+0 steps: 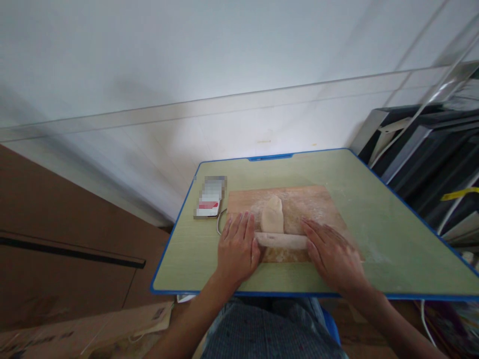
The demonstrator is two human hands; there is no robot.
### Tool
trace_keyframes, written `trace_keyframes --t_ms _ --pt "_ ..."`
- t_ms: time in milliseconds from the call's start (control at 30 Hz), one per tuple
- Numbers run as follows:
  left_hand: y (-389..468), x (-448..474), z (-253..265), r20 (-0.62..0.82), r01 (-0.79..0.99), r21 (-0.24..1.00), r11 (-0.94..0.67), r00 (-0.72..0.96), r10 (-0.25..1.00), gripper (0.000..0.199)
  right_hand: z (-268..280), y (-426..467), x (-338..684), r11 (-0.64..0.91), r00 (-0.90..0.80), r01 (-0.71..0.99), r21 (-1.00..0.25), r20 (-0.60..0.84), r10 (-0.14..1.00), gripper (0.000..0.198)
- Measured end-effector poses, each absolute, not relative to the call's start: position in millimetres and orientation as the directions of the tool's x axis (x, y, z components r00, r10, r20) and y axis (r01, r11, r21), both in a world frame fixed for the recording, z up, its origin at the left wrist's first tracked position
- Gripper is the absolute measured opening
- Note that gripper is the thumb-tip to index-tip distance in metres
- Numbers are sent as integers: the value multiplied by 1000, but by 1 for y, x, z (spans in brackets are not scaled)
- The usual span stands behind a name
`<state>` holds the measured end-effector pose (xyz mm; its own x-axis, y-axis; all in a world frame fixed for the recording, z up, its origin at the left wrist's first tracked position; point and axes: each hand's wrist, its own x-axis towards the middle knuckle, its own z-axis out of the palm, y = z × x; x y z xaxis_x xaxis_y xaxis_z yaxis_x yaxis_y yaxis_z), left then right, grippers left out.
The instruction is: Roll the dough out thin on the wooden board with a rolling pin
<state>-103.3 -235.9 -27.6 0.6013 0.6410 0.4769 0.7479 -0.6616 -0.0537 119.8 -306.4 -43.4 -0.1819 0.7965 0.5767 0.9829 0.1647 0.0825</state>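
A pale wooden rolling pin [281, 241] lies crosswise over the near end of a flattened piece of dough [273, 214]. My left hand [238, 249] covers the pin's left end, and my right hand [335, 254] bears on its right end. Both palms face down, with the fingers reaching forward over the pin; its two ends are hidden under them. Beneath the dough is a wooden board [247, 198] dusted with flour, mostly around the dough and to its right.
The board rests on a light green table [385, 224] with a blue edge. A phone-like device [210, 197], partly pixelated, lies at the left with a cable loop [219, 224] beside it. Behind is a white wall; dark flat panels [430, 139] stand at the right.
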Motion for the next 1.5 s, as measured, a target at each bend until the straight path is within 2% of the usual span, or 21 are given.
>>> trace_keyframes --t_ms 200,367,600,800,967,1167,1300,1500 --pt "-254 -110 -36 503 752 -51 -658 588 633 49 -46 -319 117 201 -212 976 84 576 789 37" --pt "-265 -112 -45 487 780 -27 -625 556 674 48 -50 -325 115 238 -269 962 131 579 769 39" --pt "-273 -114 -35 364 783 16 -621 574 733 47 -47 -324 124 291 -365 931 222 574 732 34" --pt "-260 -104 -15 260 800 86 -594 557 789 47 -33 -305 124 258 -328 945 203 573 751 26" --pt "-230 -93 -6 239 817 35 -576 552 798 43 -30 -280 129 265 -332 943 202 545 770 33" --pt "-199 -80 4 243 837 -20 -546 534 810 41 -31 -257 135 252 -263 964 83 440 859 52" --pt "-177 -75 9 196 827 -28 -561 555 808 45 -26 -240 134 220 -199 975 -10 382 902 54" --pt "-153 -73 14 71 773 -48 -633 635 769 46 -20 -222 132 225 -203 974 -38 300 932 57"
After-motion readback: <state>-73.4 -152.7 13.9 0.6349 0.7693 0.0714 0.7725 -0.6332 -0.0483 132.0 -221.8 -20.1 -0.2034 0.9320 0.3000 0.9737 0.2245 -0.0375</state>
